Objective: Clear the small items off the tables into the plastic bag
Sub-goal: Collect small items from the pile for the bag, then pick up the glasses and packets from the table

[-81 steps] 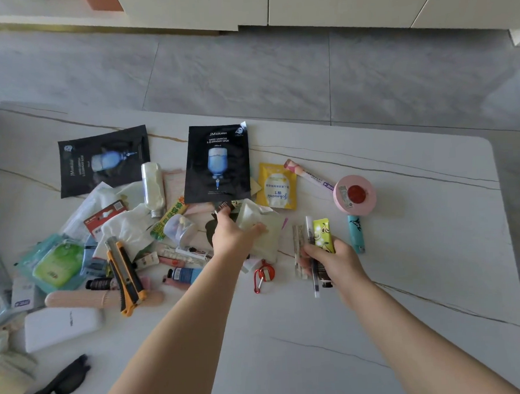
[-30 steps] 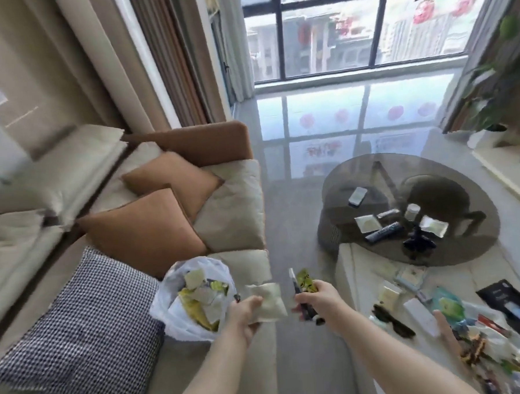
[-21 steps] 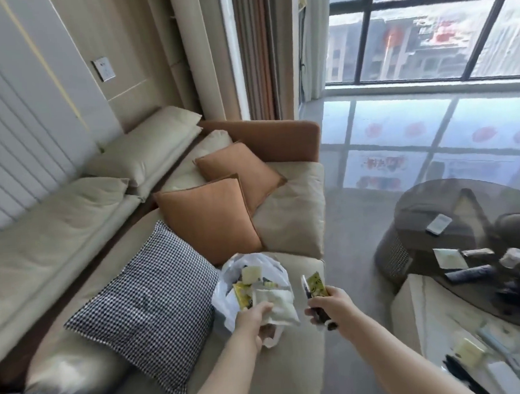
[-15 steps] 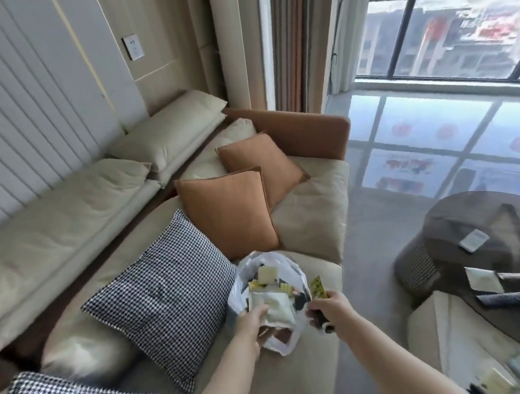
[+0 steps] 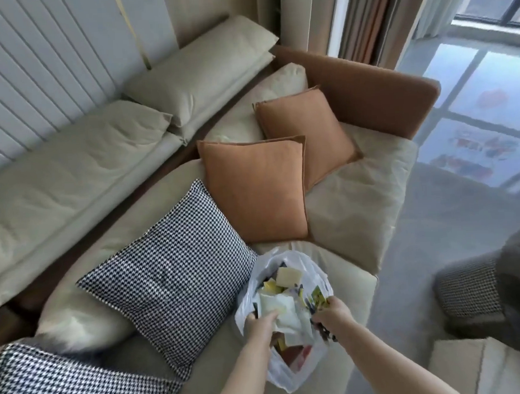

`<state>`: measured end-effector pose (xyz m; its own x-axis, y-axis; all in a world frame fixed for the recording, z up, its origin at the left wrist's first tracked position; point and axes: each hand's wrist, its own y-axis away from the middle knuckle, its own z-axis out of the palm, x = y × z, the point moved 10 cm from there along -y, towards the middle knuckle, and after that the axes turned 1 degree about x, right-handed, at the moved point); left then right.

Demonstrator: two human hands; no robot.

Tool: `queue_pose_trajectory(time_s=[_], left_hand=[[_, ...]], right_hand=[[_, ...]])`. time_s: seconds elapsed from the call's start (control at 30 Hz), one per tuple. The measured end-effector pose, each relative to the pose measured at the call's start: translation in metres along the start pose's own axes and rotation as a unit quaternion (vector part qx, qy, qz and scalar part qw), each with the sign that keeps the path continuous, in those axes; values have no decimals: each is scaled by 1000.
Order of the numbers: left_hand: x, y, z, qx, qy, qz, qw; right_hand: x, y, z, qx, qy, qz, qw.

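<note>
The bag (image 5: 295,372) sits open on the sofa (image 5: 353,210), beside a checked cushion (image 5: 178,270), full of packets. Over its mouth the left hand (image 5: 261,324) pinches a pale sachet (image 5: 278,309) in its fingers; the right hand (image 5: 329,312) grips a yellow sachet (image 5: 316,296) with dark sticks.

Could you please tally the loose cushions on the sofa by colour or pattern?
Orange cushions: 2, a near one and a far one.
Black-and-white checked cushions: 2, a near one and a far one.
Total: 4 cushions, beside the plastic bag.
</note>
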<state>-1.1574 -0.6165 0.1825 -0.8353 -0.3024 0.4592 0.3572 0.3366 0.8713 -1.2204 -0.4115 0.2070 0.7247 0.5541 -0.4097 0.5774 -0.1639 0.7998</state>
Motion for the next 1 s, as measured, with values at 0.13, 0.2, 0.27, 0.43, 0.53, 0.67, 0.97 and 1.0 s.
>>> queue_pose_trajectory(time_s=[0.13, 0.2, 0.27, 0.43, 0.53, 0.67, 0.97, 1.0], left_hand=[[-1, -29, 1, 35, 23, -33, 999], [2, -37, -3, 51, 23, -32, 998], [8, -42, -10, 73, 6, -22, 997], [22, -41, -25, 85, -17, 24, 996], [25, -31, -27, 74, -31, 36, 996], [22, -10, -22, 30, -26, 55, 998], [0, 62, -6, -94, -174, 145, 970], [-5, 70, -3, -104, -196, 157, 962]], right_hand=[[-19, -29, 11, -34, 54, -16, 998], [-29, -37, 18, -47, 72, -29, 996], [-38, -42, 26, -64, 80, -42, 994], [-44, -42, 33, -70, 56, -68, 994], [-37, -33, 26, -49, 41, -67, 996], [-26, -12, 17, -21, 26, -70, 997], [27, 64, -1, 44, -15, -113, 992], [36, 74, -5, 55, -14, -117, 992]])
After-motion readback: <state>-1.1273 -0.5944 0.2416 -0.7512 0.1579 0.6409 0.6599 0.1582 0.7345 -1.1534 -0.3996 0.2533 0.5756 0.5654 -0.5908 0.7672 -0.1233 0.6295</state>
